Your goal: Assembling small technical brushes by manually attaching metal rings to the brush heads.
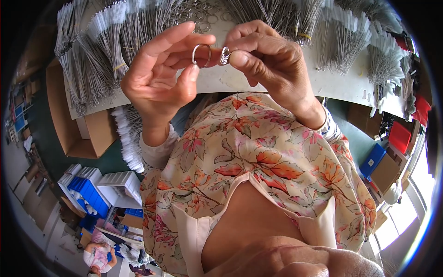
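My left hand (159,74) is raised in front of me and pinches a round metal ring (201,54) between thumb and fingers. My right hand (272,60) holds the looped wire end of a small brush (224,55) between thumb and forefinger, right against the ring. The two hands almost touch above the white table (341,87). How the loop and the ring connect is too small to tell.
Bundles of thin wire brushes with white bristles (101,51) lie in rows across the table, more at the right (350,41). Loose metal rings (198,11) are heaped at the far middle. A cardboard box (76,134) and blue bins (90,191) stand at the left, red and blue boxes (392,143) at the right.
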Action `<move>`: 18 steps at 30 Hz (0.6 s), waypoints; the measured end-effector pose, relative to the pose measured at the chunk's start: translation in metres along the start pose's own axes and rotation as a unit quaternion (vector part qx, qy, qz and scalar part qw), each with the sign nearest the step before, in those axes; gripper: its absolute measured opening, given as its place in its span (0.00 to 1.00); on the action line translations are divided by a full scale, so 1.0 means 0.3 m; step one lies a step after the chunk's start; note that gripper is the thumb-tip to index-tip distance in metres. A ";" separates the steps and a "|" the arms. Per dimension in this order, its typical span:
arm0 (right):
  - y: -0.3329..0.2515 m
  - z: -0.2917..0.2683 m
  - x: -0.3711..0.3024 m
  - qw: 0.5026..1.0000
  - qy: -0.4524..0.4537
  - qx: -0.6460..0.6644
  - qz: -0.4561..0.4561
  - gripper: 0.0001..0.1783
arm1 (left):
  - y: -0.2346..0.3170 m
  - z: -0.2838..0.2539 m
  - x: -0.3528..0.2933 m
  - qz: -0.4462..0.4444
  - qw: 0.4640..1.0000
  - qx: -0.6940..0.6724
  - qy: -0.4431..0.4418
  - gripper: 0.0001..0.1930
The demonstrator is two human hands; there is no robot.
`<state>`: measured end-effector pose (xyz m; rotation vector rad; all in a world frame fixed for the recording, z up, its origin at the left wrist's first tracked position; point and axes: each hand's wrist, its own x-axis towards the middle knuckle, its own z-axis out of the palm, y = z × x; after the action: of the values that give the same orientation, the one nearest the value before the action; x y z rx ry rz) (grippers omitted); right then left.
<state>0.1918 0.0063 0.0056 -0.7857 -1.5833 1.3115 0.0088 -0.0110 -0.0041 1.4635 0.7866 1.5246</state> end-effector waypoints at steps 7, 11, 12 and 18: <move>-0.008 -0.010 0.008 0.932 -0.087 0.288 0.203 0.11 | -0.053 -0.052 0.016 -0.096 0.956 -0.260 -0.096 0.23; 0.002 -0.007 0.002 0.908 -0.098 0.343 0.218 0.12 | -0.065 -0.051 0.017 -0.094 0.955 -0.263 -0.097 0.23; 0.002 -0.007 0.000 0.908 -0.098 0.343 0.218 0.12 | -0.063 -0.052 0.015 -0.092 0.959 -0.247 -0.101 0.22; 0.002 0.023 -0.019 0.998 -0.017 0.050 -0.020 0.04 | -0.017 -0.004 -0.003 -0.095 0.980 -0.172 -0.016 0.13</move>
<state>0.1877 -0.0012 0.0034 -0.6703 -1.5408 1.3700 0.0083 -0.0095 -0.0093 1.1216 0.5894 1.4053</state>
